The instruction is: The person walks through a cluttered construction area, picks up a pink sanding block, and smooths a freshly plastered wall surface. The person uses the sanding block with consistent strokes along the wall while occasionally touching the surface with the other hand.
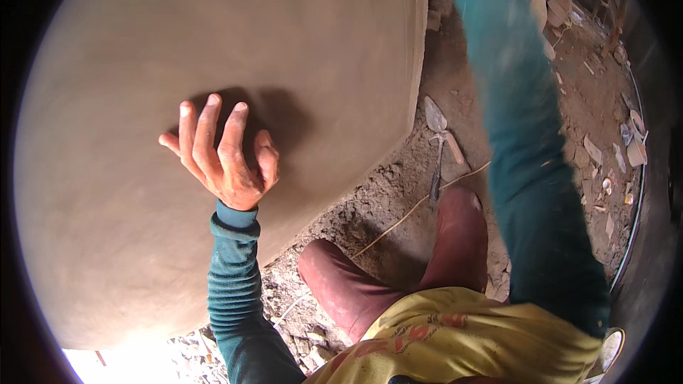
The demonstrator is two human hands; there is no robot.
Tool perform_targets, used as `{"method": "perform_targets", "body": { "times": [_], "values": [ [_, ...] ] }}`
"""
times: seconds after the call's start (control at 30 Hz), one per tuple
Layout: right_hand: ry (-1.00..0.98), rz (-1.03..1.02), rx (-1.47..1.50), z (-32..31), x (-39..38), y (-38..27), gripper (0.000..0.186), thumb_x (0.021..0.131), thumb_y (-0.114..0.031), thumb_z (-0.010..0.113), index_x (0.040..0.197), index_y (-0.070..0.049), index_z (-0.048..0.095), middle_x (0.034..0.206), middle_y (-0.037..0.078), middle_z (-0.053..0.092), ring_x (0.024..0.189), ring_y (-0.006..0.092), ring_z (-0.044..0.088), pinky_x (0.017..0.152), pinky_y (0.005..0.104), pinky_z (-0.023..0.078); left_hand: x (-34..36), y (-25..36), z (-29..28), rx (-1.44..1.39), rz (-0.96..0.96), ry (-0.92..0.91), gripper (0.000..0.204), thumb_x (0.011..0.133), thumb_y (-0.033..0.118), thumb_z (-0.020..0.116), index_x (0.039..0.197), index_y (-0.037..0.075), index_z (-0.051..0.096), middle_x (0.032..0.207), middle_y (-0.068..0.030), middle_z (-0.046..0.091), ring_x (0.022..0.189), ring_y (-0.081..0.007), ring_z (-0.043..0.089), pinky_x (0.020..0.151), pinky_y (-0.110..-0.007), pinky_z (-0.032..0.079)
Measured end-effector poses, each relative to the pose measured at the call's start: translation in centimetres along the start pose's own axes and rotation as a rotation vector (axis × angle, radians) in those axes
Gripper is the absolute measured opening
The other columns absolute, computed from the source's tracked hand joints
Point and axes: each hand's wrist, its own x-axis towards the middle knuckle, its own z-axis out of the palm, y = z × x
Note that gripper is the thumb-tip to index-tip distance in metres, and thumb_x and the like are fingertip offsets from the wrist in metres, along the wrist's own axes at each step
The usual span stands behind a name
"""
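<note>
Through the head camera I have a broad wall (pixel 153 195) filling the left and middle of my view, standing behind the left hand (pixel 233 172). Its face is grey-brown, matte and mostly smooth, with soft, cloudy variations of tone and faint streaks rather than any strong texture. Along its right edge I can see a thin, paler lip, slightly ragged near the top; the lower edge runs down and leftward from the lower right corner, meeting rough, crumbly ground (pixel 377 188). Strong light glares below the wall's lower left part. I see the left hand over the middle of the face, its fingers parted and loosely bent, the thumb apart and nothing in the grasp. A dark shadow (pixel 284 117) falls on the wall just right of it, and I cannot tell whether the fingertips touch the surface. The right sleeve (pixel 526 149), teal and blurred toward its far end, stretches out past the top of my view, so I cannot tell how the right hand's fingers stand. Just off the wall's lower right corner, a pointed trowel (pixel 435 114) lies on the ground beside a dark-handled tool (pixel 435 181), with a pale cable (pixel 398 222) running near them.
</note>
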Motion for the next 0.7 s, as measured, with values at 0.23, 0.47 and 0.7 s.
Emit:
{"method": "perform_targets", "body": {
  "times": [0.23, 0.47, 0.7],
  "values": [
    [-0.402, 0.953, 0.144, -3.5, -52.4, -1.8, 0.053, 0.099, -0.032, 0.076, 0.139, -0.001, 0.06, 0.128, 0.026, 0.07, 0.119, 0.0453, 0.069, 0.101, 0.0502, 0.054, 0.6, -0.4, -0.3, 0.037, 0.035, 0.014, 0.043, 0.094, 0.026, 0.068, 0.134, 0.014, 0.071, 0.144, -0.0134, 0.066, 0.149, -0.0406, 0.049, 0.134, -0.06, 0.01],
    [-0.156, 0.769, 0.319, -0.2, -40.9, -3.6, 0.048, 0.105, -0.032, 0.069, 0.138, 0.0, 0.061, 0.128, 0.025, 0.068, 0.119, 0.0455, 0.065, 0.102, 0.0515, 0.052, -0.3, -1.5, -1.2, 0.117, 0.043, -0.07, 0.042, 0.093, 0.027, 0.069, 0.133, 0.014, 0.072, 0.146, -0.0116, 0.064, 0.15, -0.039, 0.048, 0.135, -0.059, 0.009],
    [-0.057, 0.332, 0.191, 1.7, -15.9, -1.6, 0.036, 0.091, -0.033, 0.08, 0.102, -0.005, 0.061, 0.107, 0.018, 0.067, 0.108, 0.0347, 0.063, 0.098, 0.0489, 0.054, -1.1, -1.6, -1.1, 0.151, 0.061, -0.052, 0.041, 0.097, 0.032, 0.068, 0.132, 0.011, 0.073, 0.144, -0.0132, 0.066, 0.147, -0.0378, 0.05, 0.134, -0.056, 0.01]
  ]
}}
